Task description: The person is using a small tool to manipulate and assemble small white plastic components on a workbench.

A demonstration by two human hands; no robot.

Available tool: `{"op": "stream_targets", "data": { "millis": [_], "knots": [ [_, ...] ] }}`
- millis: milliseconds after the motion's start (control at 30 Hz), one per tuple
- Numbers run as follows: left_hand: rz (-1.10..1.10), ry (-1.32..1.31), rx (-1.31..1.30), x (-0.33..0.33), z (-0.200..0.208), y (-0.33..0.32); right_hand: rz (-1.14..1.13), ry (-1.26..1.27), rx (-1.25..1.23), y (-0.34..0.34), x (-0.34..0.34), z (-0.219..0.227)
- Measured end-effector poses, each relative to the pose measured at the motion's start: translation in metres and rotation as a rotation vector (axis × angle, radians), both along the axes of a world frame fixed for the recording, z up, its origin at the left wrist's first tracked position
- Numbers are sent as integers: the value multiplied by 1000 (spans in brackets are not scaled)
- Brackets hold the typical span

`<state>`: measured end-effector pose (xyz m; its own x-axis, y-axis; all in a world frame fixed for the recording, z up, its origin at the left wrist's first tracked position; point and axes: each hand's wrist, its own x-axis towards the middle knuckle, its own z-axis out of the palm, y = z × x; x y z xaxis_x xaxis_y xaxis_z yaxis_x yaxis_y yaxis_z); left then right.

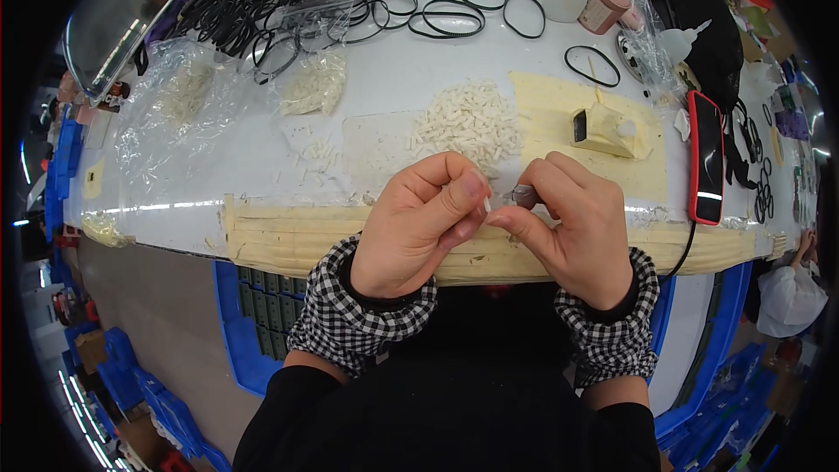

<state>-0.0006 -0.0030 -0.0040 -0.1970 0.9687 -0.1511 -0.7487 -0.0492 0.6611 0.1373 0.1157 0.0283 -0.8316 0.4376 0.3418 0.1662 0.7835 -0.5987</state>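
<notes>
My left hand (pixel 418 227) is closed in a pinch, with the tip of a small white piece (pixel 487 204) showing between thumb and fingers. Close to its right, my right hand (pixel 577 223) has its thumb and bent index finger curled toward each other. A small grey, shiny thing (pixel 524 196) sits at that index fingertip; I cannot make out its kind. Both hands are over the table's front edge, just below a pile of small white tube-like pieces (pixel 472 118). Checkered sleeve covers (pixel 363 310) are around my wrists.
Black rubber belts (pixel 446 19) lie heaped at the back. Clear bags of white pieces (pixel 313 83) stand left. On the right are a tape-covered block (pixel 612 129), a red-cased phone (pixel 706 157) with a cable, and a pink tub (pixel 603 7). Blue crates (pixel 236 332) are below the table.
</notes>
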Motion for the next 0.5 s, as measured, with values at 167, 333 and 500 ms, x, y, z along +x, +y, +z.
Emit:
{"op": "stream_targets", "data": {
  "millis": [167,333,500],
  "knots": [
    [5,0,-21,1,1,0,19,-53,57,-2,0,2],
    [9,6,-14,1,0,0,18,-47,8,-3,0,1],
    [5,0,-12,1,0,0,26,-57,7,-2,0,0]
  ]
}}
